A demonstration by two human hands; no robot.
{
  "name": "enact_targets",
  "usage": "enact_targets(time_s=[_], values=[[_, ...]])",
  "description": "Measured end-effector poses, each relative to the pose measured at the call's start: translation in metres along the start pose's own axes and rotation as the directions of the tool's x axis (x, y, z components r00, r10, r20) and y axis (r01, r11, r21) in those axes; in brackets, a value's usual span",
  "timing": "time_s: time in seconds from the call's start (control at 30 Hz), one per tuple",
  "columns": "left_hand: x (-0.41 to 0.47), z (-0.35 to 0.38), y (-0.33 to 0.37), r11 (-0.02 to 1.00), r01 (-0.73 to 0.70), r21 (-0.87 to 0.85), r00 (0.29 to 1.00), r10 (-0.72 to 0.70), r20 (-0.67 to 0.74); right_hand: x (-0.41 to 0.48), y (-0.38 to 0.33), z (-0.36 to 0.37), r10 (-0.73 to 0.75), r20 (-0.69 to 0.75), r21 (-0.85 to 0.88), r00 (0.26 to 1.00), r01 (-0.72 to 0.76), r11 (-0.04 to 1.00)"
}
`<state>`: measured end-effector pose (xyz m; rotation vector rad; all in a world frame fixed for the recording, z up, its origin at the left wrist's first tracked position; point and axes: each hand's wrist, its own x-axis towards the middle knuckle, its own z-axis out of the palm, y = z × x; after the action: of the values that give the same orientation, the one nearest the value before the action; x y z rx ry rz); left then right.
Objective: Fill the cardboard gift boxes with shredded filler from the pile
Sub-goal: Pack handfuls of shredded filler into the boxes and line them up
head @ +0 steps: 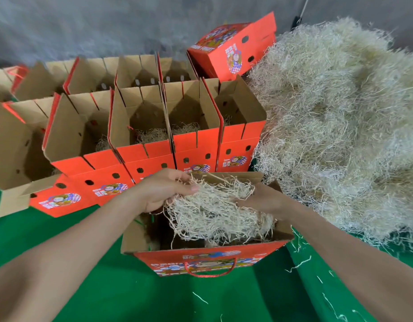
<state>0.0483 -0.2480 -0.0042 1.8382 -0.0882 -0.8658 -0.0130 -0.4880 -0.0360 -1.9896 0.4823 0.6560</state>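
An open red cardboard gift box (205, 254) with a red cord handle stands on the green table right in front of me. Over its opening hangs a wad of pale shredded filler (212, 210), held between both hands. My left hand (163, 189) grips the wad's left end, fingers curled over it. My right hand (261, 198) presses into its right end. The big filler pile (340, 117) lies to the right.
Behind the near box stand two rows of several open red boxes (142, 135), some with a little filler at the bottom. One closed red box (233, 47) sits tilted at the back. Loose shreds lie on the green cloth (131, 287). A grey wall rises behind.
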Motion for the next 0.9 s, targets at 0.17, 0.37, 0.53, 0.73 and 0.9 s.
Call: enact_targets(time_s=[0.17, 0.37, 0.53, 0.73, 0.9], values=[[-0.011, -0.008, -0.022, 0.988, 0.07, -0.139, 0.994, -0.058, 0.091, 0.001, 0.005, -0.007, 0.066, 0.007, 0.202, 0.998, -0.066, 0.977], [-0.021, 0.012, -0.04, 0.868, 0.149, 0.473, 0.954, -0.251, 0.161, 0.001, 0.004, -0.006, 0.072, 0.041, 0.189, 0.997, -0.079, 0.979], [-0.018, -0.005, -0.03, 0.984, 0.17, 0.049, 0.983, -0.172, 0.061, -0.005, 0.006, -0.009, 0.066, 0.039, 0.005, 0.997, -0.066, 0.998], [-0.007, 0.031, -0.031, 0.959, 0.271, -0.077, 0.927, -0.239, 0.289, -0.003, -0.028, 0.029, -0.023, 0.203, 0.031, 0.979, 0.017, 0.999], [0.002, 0.012, -0.04, 0.964, 0.265, -0.038, 0.964, -0.265, 0.001, -0.017, -0.023, 0.0, -0.149, 0.3, 0.353, 0.942, 0.036, 0.935]])
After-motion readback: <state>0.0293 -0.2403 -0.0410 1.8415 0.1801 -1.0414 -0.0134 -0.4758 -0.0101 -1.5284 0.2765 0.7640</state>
